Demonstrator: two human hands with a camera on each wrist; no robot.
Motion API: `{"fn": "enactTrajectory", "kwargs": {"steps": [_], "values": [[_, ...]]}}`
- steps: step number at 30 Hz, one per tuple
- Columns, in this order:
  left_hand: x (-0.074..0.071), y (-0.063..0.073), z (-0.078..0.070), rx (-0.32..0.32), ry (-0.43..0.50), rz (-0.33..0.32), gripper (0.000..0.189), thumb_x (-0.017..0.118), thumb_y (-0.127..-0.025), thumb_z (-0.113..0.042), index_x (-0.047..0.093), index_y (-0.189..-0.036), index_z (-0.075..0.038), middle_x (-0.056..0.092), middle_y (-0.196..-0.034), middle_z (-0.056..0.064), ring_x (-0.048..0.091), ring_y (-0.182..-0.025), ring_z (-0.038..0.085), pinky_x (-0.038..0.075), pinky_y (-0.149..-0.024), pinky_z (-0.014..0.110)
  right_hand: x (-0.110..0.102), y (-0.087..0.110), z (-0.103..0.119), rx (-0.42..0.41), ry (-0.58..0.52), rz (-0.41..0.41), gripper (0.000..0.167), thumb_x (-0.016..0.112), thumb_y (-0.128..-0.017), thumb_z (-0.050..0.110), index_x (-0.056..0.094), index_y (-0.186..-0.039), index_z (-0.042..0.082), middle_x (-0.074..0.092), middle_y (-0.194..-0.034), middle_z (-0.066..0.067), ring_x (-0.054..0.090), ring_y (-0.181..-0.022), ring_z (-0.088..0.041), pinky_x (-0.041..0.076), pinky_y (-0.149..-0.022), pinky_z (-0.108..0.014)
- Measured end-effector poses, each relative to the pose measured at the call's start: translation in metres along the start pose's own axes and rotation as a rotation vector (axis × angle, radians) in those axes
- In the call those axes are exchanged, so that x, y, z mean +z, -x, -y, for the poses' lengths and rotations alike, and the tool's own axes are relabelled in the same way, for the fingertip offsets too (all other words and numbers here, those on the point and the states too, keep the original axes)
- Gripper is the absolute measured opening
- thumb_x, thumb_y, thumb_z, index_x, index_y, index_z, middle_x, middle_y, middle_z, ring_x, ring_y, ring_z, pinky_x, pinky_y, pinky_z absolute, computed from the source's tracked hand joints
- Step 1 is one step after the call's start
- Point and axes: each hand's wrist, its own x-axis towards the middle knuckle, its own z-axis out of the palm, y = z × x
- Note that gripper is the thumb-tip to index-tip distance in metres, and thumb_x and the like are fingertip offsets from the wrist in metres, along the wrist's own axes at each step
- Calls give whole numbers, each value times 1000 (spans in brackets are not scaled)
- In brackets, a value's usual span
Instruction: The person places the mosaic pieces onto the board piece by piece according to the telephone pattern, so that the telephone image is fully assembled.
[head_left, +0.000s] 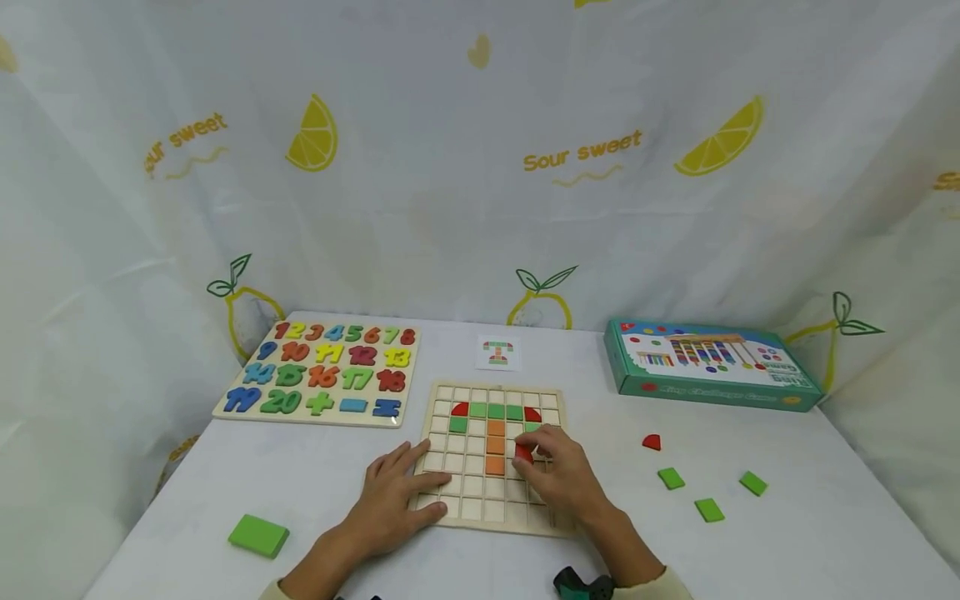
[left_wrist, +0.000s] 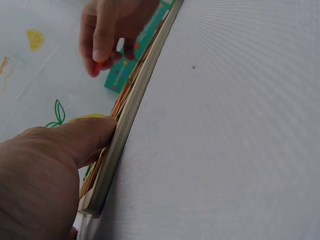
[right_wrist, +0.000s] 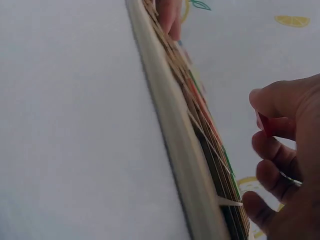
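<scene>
A wooden grid board [head_left: 480, 511] lies in the middle of the table. Green, orange and red tiles fill some of its cells in a T-like pattern, with an orange tile [head_left: 495, 465] lowest in the middle column. My left hand [head_left: 393, 496] rests with spread fingers on the board's left edge. Just above the right part of the board, my right hand [head_left: 558, 471] pinches a red tile [right_wrist: 267, 125] between thumb and fingers. A pattern card [head_left: 498, 353] lies behind the board. It shows a similar figure in green, red and orange.
At the back left lies a number puzzle board [head_left: 307, 392]. A green game box [head_left: 712, 367] stands at the back right. A red quarter-round tile [head_left: 652, 442] and several green tiles [head_left: 708, 510] lie loose on the right. A green block [head_left: 258, 536] sits at the front left.
</scene>
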Motion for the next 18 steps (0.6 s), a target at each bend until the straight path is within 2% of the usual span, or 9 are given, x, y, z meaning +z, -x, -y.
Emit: {"fn": "enactTrajectory", "kwargs": {"steps": [3, 9, 18], "values": [[-1, 0, 1, -4, -8, 2, 39, 69, -86, -43, 70, -121, -25, 38, -149, 10, 24, -137, 39, 16, -100, 62, 6, 1, -5, 1, 31, 26, 22, 78, -79, 5, 71, -100, 6, 61, -94, 10, 54, -87, -10, 49, -77, -29], [-1, 2, 1, 5, -4, -20, 37, 71, -86, -41, 71, -119, -24, 39, -148, 11, 25, -137, 40, 16, -100, 61, 12, 4, -5, 69, 95, 80, 20, 77, -80, 10, 72, -100, 11, 58, -94, 13, 49, -89, -9, 45, -79, -31], [-2, 1, -1, 3, -20, -2, 38, 70, -86, -41, 71, -120, -25, 39, -148, 10, 25, -137, 40, 16, -101, 61, 14, 4, -7, 52, 171, 101, 20, 78, -79, 15, 73, -99, 14, 52, -90, 12, 42, -83, -8, 41, -71, -29]]}}
